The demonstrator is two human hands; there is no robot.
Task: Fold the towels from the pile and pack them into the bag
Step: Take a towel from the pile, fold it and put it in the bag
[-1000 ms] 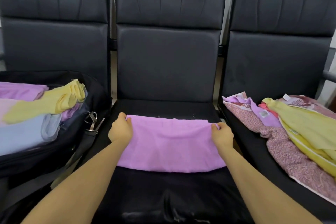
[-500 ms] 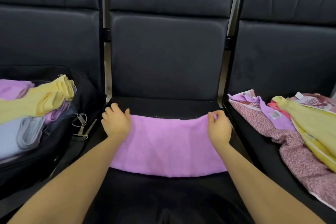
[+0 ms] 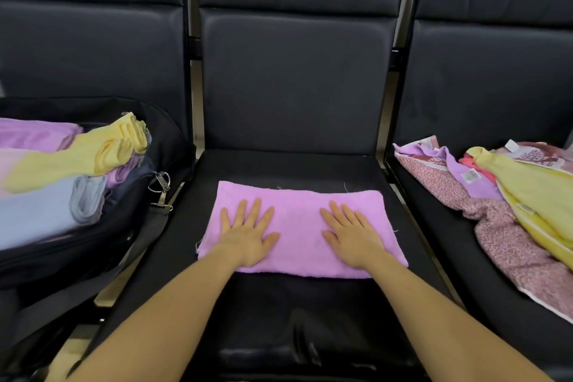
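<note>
On the seat left of the middle seat (image 3: 297,304) sits a black bag (image 3: 130,220), open at the top and packed with folded towels (image 3: 55,183): purple, yellow and pale blue ones stacked inside. A metal clip (image 3: 161,187) hangs from the bag's strap on the side nearest the middle seat.

On the middle seat lies a purple towel (image 3: 297,217), folded into a flat rectangle. The left hand (image 3: 248,234) rests palm-down on the towel's left half, fingers straight and spread, pressing the cloth and gripping nothing. The right hand (image 3: 352,234) lies the same way on the towel's right half, fingers straight and slightly apart, flat on the cloth.

On the seat right of the middle seat is the pile (image 3: 508,211) of unfolded towels: a pink patterned one underneath, with a purple, a red and a yellow one heaped over it.
</note>
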